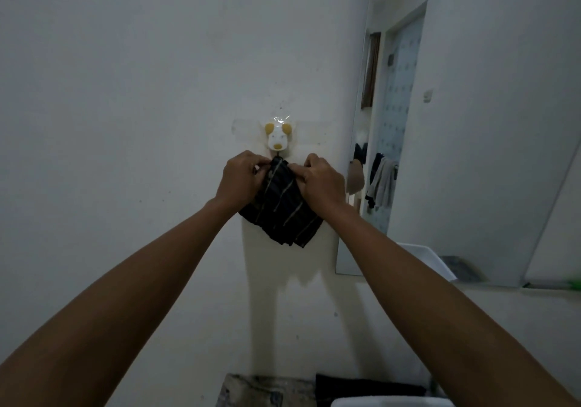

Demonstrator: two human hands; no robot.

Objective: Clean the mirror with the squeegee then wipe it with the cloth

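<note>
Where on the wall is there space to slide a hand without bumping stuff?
Bare wall left of the dog hook, and the strip between cloth and mirror. Crowded at the hook: left hand and right hand pinch the cloth.

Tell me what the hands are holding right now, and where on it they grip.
Both hands, left hand and right hand, pinch the dark striped cloth at its upper edge, one on each side, just below the dog-shaped wall hook.

Both arms bare, stretched forward and up, converging toward centre. Left hand (240,177) at 11 o'clock of right hand (320,181), knuckles toward camera, fingers curled in a pinch. Right hand likewise, fingers bunched shut, thumb hidden.
</note>
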